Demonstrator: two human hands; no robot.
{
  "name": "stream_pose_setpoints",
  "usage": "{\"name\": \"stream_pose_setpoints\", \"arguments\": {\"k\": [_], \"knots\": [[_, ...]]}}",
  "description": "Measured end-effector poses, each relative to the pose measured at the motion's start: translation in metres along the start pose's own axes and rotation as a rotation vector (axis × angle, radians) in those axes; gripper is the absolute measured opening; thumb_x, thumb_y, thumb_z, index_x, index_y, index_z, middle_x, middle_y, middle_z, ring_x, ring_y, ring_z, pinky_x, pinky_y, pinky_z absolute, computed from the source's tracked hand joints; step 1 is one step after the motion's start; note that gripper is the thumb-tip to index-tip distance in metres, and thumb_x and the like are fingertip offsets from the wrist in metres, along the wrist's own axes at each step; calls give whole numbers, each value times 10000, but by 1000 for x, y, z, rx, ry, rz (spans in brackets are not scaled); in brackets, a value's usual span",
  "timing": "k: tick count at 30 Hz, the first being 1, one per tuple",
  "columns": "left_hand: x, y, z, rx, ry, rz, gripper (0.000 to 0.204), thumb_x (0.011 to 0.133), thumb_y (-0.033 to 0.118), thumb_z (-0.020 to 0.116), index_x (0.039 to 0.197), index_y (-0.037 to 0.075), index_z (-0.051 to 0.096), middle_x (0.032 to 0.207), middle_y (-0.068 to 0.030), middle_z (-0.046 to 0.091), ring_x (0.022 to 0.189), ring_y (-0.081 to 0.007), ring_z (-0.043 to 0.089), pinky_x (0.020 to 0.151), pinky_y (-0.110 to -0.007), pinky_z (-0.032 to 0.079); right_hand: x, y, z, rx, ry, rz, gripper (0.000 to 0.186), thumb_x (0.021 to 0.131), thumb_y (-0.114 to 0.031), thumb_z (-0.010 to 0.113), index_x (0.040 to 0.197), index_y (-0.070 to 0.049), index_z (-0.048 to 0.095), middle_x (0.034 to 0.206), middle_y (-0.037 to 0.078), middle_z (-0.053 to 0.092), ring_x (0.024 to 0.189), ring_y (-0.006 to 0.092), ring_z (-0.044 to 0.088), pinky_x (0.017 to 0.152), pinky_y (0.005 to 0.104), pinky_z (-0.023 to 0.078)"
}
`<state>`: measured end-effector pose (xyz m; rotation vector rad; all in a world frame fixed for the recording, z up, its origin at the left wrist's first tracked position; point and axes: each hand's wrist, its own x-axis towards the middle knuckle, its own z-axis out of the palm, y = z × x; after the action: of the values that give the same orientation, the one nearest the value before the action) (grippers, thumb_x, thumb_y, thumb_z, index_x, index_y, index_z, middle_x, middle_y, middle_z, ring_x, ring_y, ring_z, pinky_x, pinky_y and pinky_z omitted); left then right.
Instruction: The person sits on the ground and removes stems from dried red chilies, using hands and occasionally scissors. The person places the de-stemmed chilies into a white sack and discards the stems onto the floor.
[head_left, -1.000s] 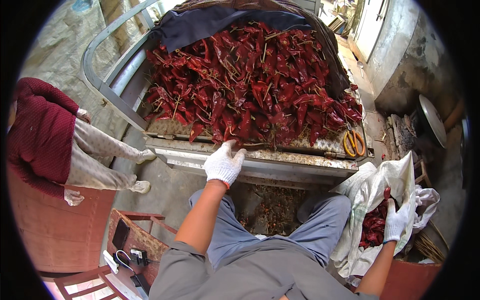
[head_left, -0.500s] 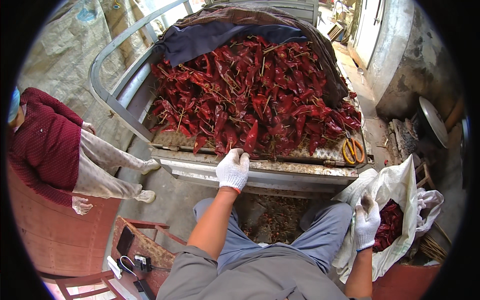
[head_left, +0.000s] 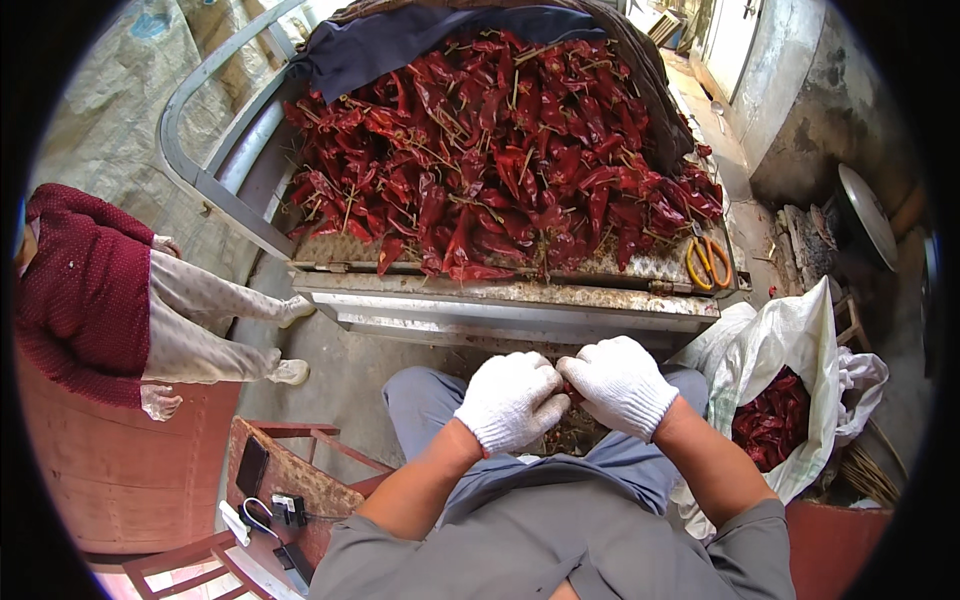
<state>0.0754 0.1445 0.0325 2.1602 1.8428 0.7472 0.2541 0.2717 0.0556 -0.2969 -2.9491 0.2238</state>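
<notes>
My left hand [head_left: 510, 400] and my right hand [head_left: 620, 385], both in white knit gloves, meet above my lap. Together they pinch a dried red chili [head_left: 568, 390], mostly hidden between the fingers. Just beyond them is a metal cart bed [head_left: 500, 300] heaped with dried red chilies [head_left: 500, 160]. Orange-handled scissors [head_left: 708, 262] lie on the bed's right front corner. Close to my right arm stands an open white sack [head_left: 790, 340] holding more red chilies [head_left: 770, 420].
A person in a dark red top [head_left: 85, 290] sits at the left with legs stretched toward the cart. A low wooden stool [head_left: 280, 480] with a phone and small items stands at my lower left. A dark cloth [head_left: 420, 35] covers the cart's far end.
My left hand has come back from the cart edge to my lap. My right hand has left the white sack and joined it, both now closed on a chili.
</notes>
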Motion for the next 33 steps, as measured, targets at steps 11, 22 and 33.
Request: {"name": "stream_pose_setpoints", "arguments": {"k": [11,22,33], "knots": [[-21,7,-1,-1306,-256,-481,135,920,108,646,832,6,662,718,-4,599,683,-99,602,577,-284,484,0,-5,-17,466,-287,-40,305,898,-363,779,942,-84,665,870,165,668,826,396,695,723,458,557],[-30,5,30,-1942,143,-413,204,962,166,577,834,10,609,721,-103,604,637,-234,574,610,-364,470,-27,-13,19,877,205,95,193,812,-152,793,951,-71,688,832,138,665,762,354,670,697,417,543],[-26,-94,23,-369,204,-622,330,947,256,722,1222,75,740,1064,-170,771,969,-273,750,908,-368,579,-62,-4,34,1211,276,657,117,979,-109,713,1027,-7,680,889,57,710,823,127,666,773,287,557]]}}
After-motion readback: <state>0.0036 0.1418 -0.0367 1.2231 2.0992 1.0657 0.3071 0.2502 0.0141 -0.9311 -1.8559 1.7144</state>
